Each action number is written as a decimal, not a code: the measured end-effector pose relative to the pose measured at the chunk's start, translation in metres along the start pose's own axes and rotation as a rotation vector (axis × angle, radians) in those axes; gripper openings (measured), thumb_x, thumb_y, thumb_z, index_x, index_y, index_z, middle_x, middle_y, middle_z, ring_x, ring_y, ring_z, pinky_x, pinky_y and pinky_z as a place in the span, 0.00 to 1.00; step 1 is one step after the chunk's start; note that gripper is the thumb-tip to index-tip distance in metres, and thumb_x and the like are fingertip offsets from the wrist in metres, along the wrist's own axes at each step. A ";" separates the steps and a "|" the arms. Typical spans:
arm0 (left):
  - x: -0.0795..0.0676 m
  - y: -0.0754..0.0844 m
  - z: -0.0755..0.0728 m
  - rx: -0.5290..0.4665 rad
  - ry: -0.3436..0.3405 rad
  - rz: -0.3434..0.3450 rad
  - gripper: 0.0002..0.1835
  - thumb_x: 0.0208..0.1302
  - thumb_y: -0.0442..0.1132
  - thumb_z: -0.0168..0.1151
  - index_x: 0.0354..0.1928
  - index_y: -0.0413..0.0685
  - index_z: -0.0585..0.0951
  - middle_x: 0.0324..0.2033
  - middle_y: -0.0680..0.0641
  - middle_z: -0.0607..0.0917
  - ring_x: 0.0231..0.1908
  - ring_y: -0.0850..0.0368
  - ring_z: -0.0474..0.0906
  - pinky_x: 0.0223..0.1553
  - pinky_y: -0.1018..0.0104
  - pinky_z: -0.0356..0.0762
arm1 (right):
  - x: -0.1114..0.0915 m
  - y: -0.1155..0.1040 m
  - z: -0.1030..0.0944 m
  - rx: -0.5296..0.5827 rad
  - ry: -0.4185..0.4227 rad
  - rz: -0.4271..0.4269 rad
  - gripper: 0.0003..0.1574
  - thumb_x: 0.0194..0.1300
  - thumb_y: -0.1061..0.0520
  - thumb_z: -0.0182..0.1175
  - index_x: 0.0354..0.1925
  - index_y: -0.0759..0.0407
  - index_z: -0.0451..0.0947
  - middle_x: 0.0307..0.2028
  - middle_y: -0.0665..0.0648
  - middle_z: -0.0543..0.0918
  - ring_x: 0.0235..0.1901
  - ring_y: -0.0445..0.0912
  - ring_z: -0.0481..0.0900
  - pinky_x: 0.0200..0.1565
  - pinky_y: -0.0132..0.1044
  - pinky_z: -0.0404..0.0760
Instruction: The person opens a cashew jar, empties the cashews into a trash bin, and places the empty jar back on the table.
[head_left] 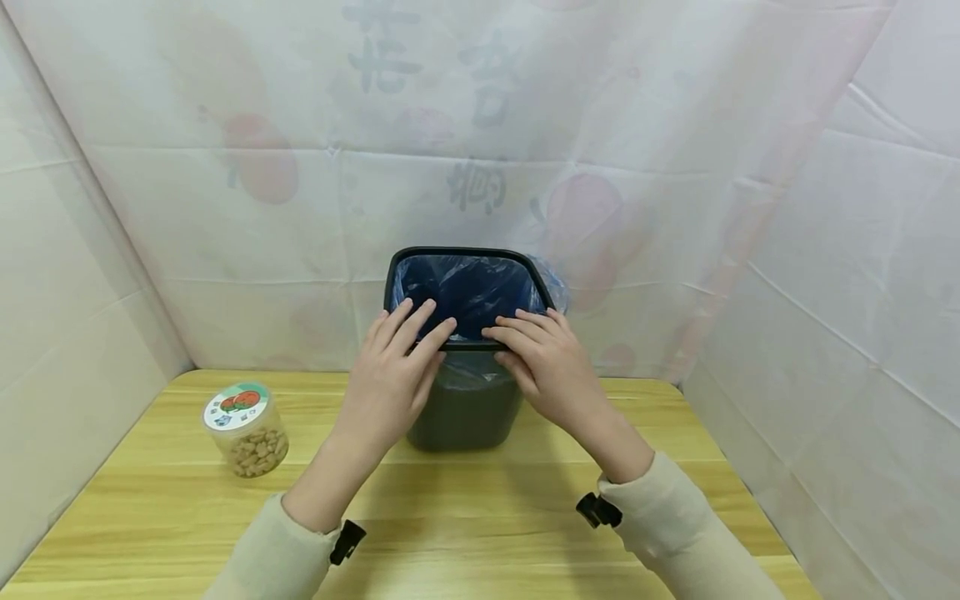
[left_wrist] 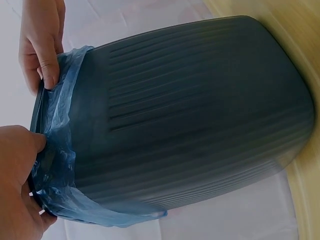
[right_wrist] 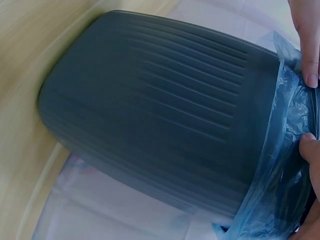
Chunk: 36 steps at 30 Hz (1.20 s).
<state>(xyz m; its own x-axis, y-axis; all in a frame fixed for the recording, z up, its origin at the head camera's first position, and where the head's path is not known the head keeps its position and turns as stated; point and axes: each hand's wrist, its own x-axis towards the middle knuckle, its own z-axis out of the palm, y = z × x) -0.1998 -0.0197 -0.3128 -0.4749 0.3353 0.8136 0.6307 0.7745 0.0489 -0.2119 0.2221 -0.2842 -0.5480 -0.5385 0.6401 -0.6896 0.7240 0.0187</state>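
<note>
A dark grey trash can (head_left: 467, 417) stands upright on the table, its black rim (head_left: 465, 251) facing up. A thin blue plastic bag (head_left: 480, 287) lines the inside and folds over the rim, hanging down outside in a crinkled band (left_wrist: 62, 115). My left hand (head_left: 392, 367) grips the near rim left of centre, fingers over the edge and thumb on the outer side. To its right, my right hand (head_left: 555, 365) holds the same near edge likewise, its thumb against the bag (right_wrist: 280, 150). The fingertips inside the can are partly hidden in the wrist views.
On the table's left stands a clear jar (head_left: 258, 450) of nuts under a white lid with a red and green print. The wood-grain table (head_left: 465, 533) meets a printed cloth backdrop (head_left: 337, 208) behind the can, with white cloth at both sides.
</note>
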 end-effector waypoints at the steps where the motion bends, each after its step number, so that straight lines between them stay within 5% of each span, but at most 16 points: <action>1: 0.000 0.000 0.000 -0.001 -0.001 0.001 0.22 0.71 0.42 0.62 0.66 0.54 0.78 0.67 0.42 0.74 0.70 0.41 0.65 0.70 0.41 0.61 | 0.000 0.001 0.000 0.004 0.003 -0.006 0.19 0.70 0.51 0.62 0.58 0.48 0.82 0.59 0.54 0.82 0.63 0.55 0.75 0.67 0.65 0.62; 18: 0.001 0.005 -0.001 -0.021 -0.005 0.003 0.23 0.72 0.43 0.61 0.68 0.56 0.76 0.68 0.43 0.74 0.71 0.43 0.64 0.70 0.41 0.60 | -0.003 0.009 -0.003 0.031 0.039 -0.069 0.23 0.67 0.53 0.64 0.60 0.48 0.81 0.57 0.53 0.84 0.61 0.55 0.77 0.63 0.59 0.70; 26: -0.006 0.002 -0.002 -0.095 -0.007 -0.002 0.31 0.69 0.47 0.63 0.73 0.56 0.70 0.74 0.42 0.64 0.75 0.38 0.53 0.72 0.39 0.55 | -0.005 0.008 -0.002 0.070 0.038 -0.041 0.28 0.70 0.47 0.62 0.65 0.49 0.76 0.63 0.56 0.79 0.66 0.58 0.71 0.68 0.67 0.59; 36: -0.032 -0.008 -0.012 -0.131 -0.021 -0.109 0.40 0.67 0.48 0.66 0.78 0.55 0.60 0.76 0.39 0.58 0.76 0.42 0.50 0.68 0.42 0.64 | -0.009 -0.003 0.000 0.146 0.118 -0.095 0.37 0.68 0.34 0.59 0.67 0.51 0.74 0.69 0.60 0.70 0.75 0.60 0.55 0.70 0.69 0.48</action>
<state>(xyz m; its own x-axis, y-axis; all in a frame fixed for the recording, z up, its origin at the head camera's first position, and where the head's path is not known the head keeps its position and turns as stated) -0.1823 -0.0437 -0.3322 -0.5565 0.2656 0.7873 0.6487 0.7310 0.2119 -0.2053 0.2250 -0.2897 -0.4240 -0.5412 0.7262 -0.8016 0.5975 -0.0227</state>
